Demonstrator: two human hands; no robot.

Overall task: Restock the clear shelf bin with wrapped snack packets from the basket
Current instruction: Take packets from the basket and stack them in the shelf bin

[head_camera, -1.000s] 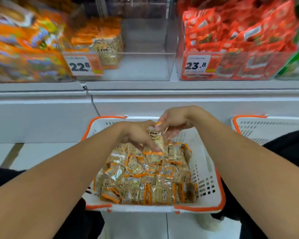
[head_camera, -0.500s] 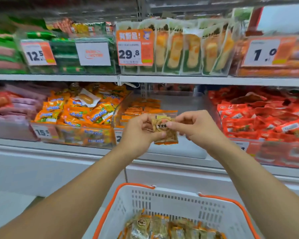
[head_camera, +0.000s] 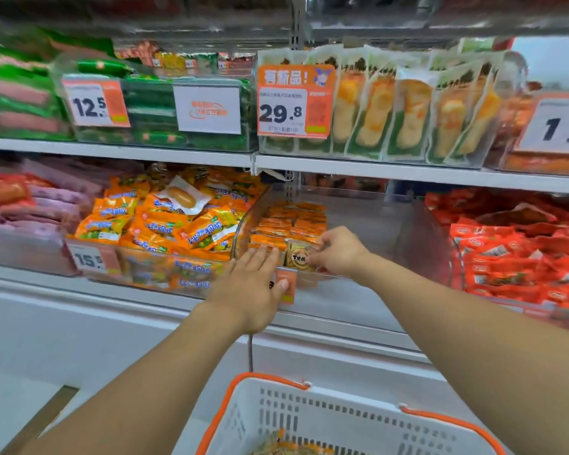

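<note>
The lower shelf (head_camera: pixel 178 292) crosses the middle of the frame, and the clear bin (head_camera: pixel 368 224) at its centre holds only a short stack of orange packets (head_camera: pixel 289 223) along its left side. The white basket (head_camera: pixel 326 418) with more stock sits at the bottom centre. The left hand (head_camera: pixel 248 290), fingers straight and together, lies flat over the bin's front lip. The right hand (head_camera: pixel 337 251) pinches one wrapped snack packet (head_camera: pixel 298 257) upright just inside that lip. Best to stand it flush against the existing stack, label forward, and let the flat hand brace the row so nothing tips
</note>
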